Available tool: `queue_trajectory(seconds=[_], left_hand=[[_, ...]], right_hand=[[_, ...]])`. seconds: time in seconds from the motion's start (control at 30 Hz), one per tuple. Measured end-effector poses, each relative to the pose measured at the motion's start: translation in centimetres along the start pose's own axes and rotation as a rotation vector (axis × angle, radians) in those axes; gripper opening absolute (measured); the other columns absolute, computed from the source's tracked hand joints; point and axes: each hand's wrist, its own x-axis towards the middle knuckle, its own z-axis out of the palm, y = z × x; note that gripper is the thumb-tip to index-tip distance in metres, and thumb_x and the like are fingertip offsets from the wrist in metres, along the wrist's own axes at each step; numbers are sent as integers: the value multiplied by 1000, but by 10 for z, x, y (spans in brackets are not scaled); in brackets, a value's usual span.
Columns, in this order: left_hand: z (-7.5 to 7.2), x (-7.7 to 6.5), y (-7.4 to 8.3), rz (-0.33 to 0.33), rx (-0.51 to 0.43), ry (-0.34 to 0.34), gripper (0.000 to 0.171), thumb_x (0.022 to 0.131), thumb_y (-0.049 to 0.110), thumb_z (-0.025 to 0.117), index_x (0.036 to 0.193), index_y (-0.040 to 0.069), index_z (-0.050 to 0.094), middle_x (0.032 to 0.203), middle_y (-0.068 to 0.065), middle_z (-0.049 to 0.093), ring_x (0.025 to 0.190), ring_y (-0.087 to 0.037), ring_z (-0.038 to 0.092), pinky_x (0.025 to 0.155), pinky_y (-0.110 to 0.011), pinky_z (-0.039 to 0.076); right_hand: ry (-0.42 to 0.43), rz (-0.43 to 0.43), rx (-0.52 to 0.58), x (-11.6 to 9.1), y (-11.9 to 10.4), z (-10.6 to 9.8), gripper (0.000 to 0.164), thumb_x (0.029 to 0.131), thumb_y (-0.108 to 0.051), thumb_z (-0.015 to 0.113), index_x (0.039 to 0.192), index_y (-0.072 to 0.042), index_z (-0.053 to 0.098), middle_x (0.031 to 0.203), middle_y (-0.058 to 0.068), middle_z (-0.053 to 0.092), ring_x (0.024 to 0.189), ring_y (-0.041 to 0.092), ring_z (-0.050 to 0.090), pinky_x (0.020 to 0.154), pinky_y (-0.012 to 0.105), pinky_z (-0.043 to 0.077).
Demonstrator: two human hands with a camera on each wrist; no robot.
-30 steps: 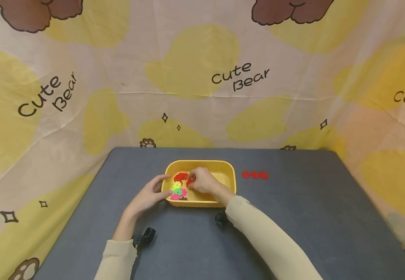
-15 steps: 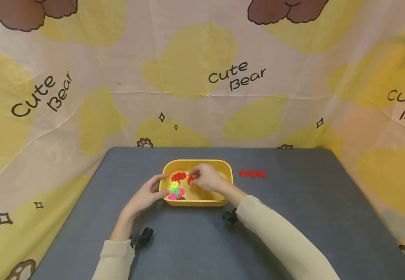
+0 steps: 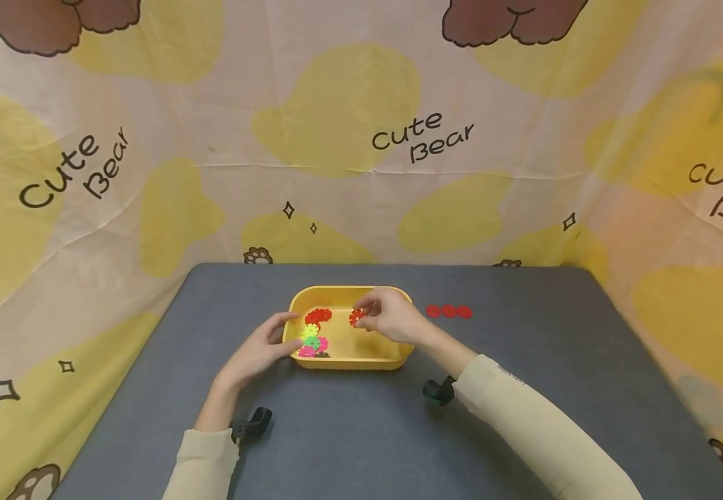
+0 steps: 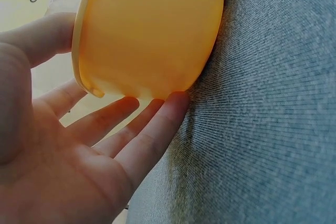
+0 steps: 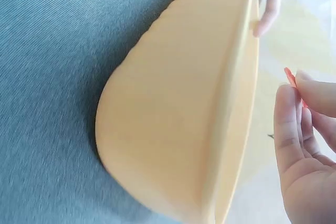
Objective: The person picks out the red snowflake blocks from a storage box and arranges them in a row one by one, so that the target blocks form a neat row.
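A yellow plastic tray (image 3: 348, 362) stands on the table. My left hand (image 3: 267, 343) is at its left end, thumb at the rim and spread fingers touching the outer wall, as the left wrist view (image 4: 79, 145) shows. Between thumb and fingertips my right hand (image 3: 392, 317) pinches a red notched disc, a snowflake building piece (image 3: 356, 318), above the tray's right half. The right wrist view shows this piece (image 5: 290, 77) edge-on, above the rim. In the tray's left part lie red pieces (image 3: 318, 316), a yellow piece (image 3: 310, 331), a green piece (image 3: 312, 344) and pink pieces (image 3: 307, 352).
Three red discs (image 3: 449, 311) lie in a row on the grey-blue table (image 3: 348, 430), right of the tray. A printed cloth (image 3: 336, 139) hangs behind the table. Black wrist straps (image 3: 252, 423) are on both arms.
My right hand has moved right and a little up from the pile, carrying the red snowflake piece. My left hand stays at the tray's left end.
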Motion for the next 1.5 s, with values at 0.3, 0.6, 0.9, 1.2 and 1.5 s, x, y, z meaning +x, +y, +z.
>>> queue_trajectory(seconds=[0.3,0.6,0.9,1.2,1.5], left_hand=[[1,1,-1,-13,-1,2,66,94,33,73,150,19,43,161,-12,31,145,-40,37,112,-61,35],[1,1,0,-29,-2,8,66,94,32,73,151,19,42,162,-12,30,144,-40,39,111,-60,36],[0,-1,2,-12,-9,-1,67,95,31,72,152,16,41,163,-14,28,144,-41,38,111,-61,36],[2,0,1,-15,-10,8,68,95,29,71,153,15,39,162,-15,28,145,-43,37,110,-62,37],[0,-1,1,-4,-13,-1,67,95,31,72,152,16,41,162,-14,29,145,-41,37,111,-60,37]], right_hand=[[64,-14,45,-24,9,-28,28,85,-7,81,112,-4,74,94,6,63,75,15,69,66,32,58],[159,36,43,-45,33,-59,28,86,-11,82,112,-5,74,99,6,68,84,19,67,69,31,58],[207,119,39,-64,62,-79,31,88,-13,81,115,-3,72,100,10,70,88,22,69,72,31,57],[259,192,82,-80,97,-92,33,89,-7,78,119,2,69,102,15,72,85,28,73,80,49,60],[309,257,101,-86,125,-109,33,91,-6,76,122,3,68,104,18,73,90,37,73,81,48,59]])
